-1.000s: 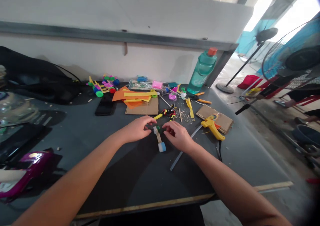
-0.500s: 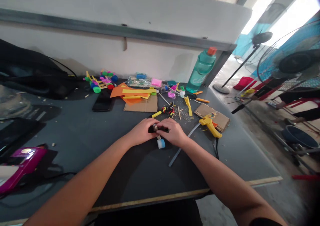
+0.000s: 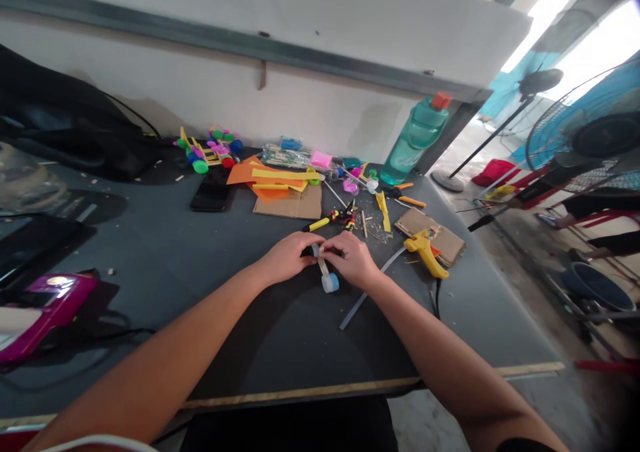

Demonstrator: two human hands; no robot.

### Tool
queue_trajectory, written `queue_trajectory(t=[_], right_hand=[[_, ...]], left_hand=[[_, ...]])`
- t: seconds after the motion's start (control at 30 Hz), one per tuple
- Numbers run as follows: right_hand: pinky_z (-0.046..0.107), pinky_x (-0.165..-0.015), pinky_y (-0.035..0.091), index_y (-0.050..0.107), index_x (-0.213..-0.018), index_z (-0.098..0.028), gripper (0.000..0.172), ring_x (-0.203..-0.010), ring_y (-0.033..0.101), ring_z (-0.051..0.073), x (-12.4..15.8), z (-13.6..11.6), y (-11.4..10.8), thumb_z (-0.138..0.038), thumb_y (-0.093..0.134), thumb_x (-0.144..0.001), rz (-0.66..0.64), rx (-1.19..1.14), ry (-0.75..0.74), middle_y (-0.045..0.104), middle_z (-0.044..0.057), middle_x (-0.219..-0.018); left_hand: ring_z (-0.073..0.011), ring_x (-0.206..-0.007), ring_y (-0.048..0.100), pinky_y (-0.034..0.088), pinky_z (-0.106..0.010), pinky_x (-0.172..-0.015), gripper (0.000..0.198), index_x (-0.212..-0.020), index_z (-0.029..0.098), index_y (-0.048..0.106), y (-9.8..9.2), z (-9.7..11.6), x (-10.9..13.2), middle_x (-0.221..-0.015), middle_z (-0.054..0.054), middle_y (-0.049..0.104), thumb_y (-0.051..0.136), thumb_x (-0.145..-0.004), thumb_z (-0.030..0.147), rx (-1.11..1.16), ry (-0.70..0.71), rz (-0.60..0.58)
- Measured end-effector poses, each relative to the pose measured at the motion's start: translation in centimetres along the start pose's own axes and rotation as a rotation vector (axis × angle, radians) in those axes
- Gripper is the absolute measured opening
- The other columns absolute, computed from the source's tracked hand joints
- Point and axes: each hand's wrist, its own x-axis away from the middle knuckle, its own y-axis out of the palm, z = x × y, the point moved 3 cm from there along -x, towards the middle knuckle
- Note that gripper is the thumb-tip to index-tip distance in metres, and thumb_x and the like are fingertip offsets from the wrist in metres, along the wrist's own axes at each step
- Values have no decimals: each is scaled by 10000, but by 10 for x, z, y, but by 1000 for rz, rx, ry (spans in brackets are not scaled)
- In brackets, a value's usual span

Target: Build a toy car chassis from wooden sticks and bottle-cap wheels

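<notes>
Where both forearms converge over the dark work table [image 3: 280,365], the item in hand is a thin wooden stick [image 3: 323,267] with a blue plastic bottle cap [image 3: 330,283] on its near end.

Handling: likely light and stiff, though the joint at the cap may be fragile; best held along the stick, not by the cap.

Left hand [image 3: 287,257]: curled, fingers closed on the stick's far end from the left. Right hand [image 3: 353,260]: curled, closing on it from the right, fingertips nearly meeting those of the left. The exact grip is partly hidden.

Left forearm [image 3: 165,345] and right forearm [image 3: 450,352]: angled inward from the lower corners.

Just right of the right hand: a translucent glue stick [image 3: 367,292]; beyond it, a yellow hot glue gun [image 3: 426,255] on a cardboard scrap [image 3: 430,229].

Ahead of the hands: a yellow-handled tool [image 3: 317,224], orange craft foam [image 3: 267,182], and a teal water bottle [image 3: 415,142].

Ahead and left: a black smartphone [image 3: 211,193] and a colourful toy cart [image 3: 205,152].
</notes>
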Motion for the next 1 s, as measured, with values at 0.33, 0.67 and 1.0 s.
queue_trajectory(t=[0.33,0.67,1.0], right_hand=[[313,-724,446,666,-792,-229,58,-753,552,179,1,0,1,-191,622,-785,11,20,4,661,20,-752],[318,-713,451,667,-797,-231,57,-750,553,185,3,-1,2,-202,619,-787,10,46,19,654,24,-744],[314,-703,456,666,-790,-233,62,-737,551,180,4,-1,2,-197,616,-792,42,29,3,641,18,-726]], left_hand=[[-216,-1032,576,422,-341,-911,346,-1107,241,590,-2,2,0,-1108,-31,654,639,-765,210,18,0,-1],[-214,-1031,577,423,-337,-911,339,-1119,240,591,-2,1,0,-1110,-32,653,622,-782,250,21,-8,-6],[-211,-1024,575,420,-337,-905,336,-1117,250,590,-1,1,0,-1099,-21,654,621,-784,234,29,2,-6]])
